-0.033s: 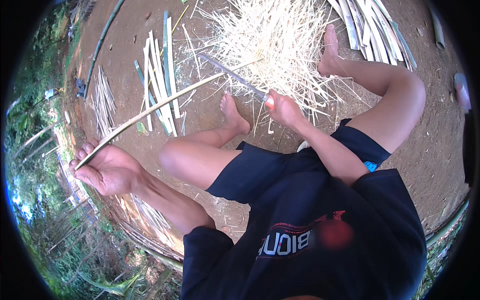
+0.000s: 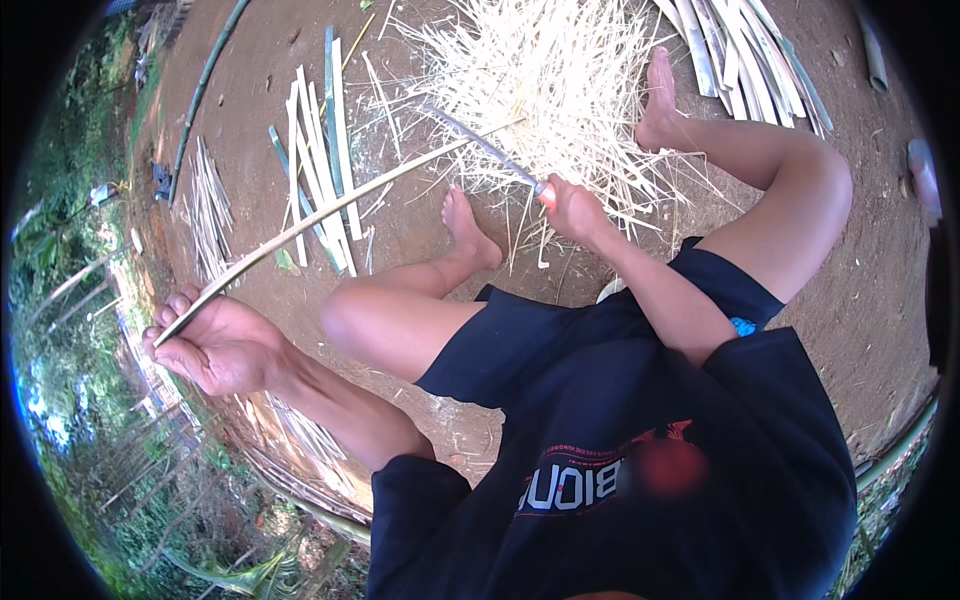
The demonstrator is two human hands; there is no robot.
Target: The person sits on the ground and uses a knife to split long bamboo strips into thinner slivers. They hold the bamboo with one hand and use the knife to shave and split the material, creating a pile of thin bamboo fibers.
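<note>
Strip in your left hand, knife in your right

Your hands are well apart; your left hand [image 2: 238, 348], at the left of the frame, is closed on the near end of a long, narrow pale strip [image 2: 335, 207], its fingers curled up around it; your right hand [image 2: 578, 213], near the centre, is wrapped around the orange-red handle of a knife [image 2: 490, 152]. The strip slants from your left hand up to the upper centre, where its far end lies over a heap of pale shavings [image 2: 540, 75]; the blade crosses it close to that end — whether steel and strip touch, you cannot tell from this view.

Your bare feet stand on the brown ground, one below the heap and one at its right edge; pale and green slats [image 2: 322, 175] lie in the upper left — thinner sticks [image 2: 208, 200] farther left; a bundle of broad slats [image 2: 740, 60] fills the upper right; a green pole [image 2: 203, 95] lies near the upper-left rim.
</note>
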